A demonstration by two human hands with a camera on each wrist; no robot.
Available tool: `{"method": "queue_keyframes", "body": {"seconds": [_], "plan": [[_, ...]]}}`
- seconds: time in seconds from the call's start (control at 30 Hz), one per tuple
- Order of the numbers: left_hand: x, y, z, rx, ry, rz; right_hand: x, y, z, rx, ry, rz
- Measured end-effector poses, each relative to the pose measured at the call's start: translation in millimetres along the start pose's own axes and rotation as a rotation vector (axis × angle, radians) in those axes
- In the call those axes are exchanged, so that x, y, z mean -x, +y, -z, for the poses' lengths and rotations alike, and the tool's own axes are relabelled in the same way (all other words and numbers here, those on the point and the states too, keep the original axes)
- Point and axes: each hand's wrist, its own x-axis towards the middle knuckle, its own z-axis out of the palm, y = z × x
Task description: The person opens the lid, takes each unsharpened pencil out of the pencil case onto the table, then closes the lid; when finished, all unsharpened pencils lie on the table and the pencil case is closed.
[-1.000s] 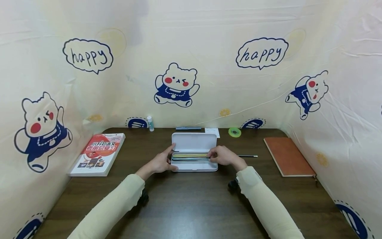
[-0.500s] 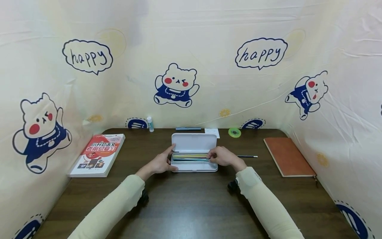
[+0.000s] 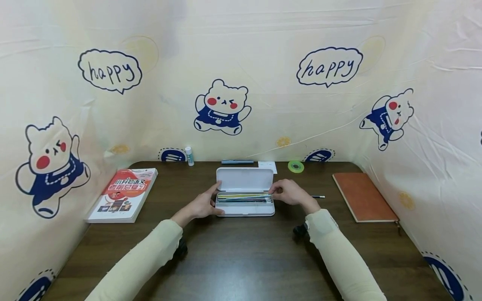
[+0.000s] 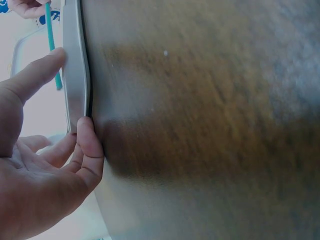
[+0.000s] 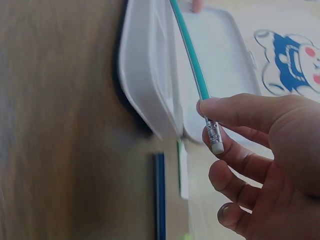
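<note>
- right hand (image 3: 289,193) has a tight grip on a green pencil (image 5: 191,54), pinched near its eraser end between thumb and fingers, the other fingers loosely curled below
- the pencil sticks out over the right end of the open white pencil case (image 3: 244,209), its far end pointing over the tray
- the case sits mid worktop (image 3: 241,259) with its lid (image 3: 244,179) flipped up toward the back, and a row of other pencils (image 3: 241,198) lies lengthwise in the tray
- left hand (image 3: 203,205) is on the case's left end, thumb against the front edge and a finger up at the lid corner, so a light, mostly straight-fingered grip, more steadying than clutching
- 1 black pencil (image 3: 317,196) lies on the worktop just right of the right hand
- further out: red book (image 3: 122,193) on the left, brown notebook (image 3: 363,197) on the right
- along the back edge: small glue stick (image 3: 190,155), a grey-blue pen (image 3: 237,161), a white card (image 3: 268,165), and a green tape roll (image 3: 296,167)
</note>
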Motion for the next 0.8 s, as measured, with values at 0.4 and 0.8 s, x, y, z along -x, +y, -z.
{"method": "queue_keyframes", "body": {"seconds": [0.4, 0.8], "plan": [[-0.6, -0.1, 0.2, -0.011, -0.004, 0.001, 34.2, 51.9, 30.5, -0.042, 0.086, -0.089], [0.9, 1.3, 1.0, -0.023, -0.004, -0.008, 74.7, 98.6, 48.2, -0.045, 0.097, -0.215]]}}
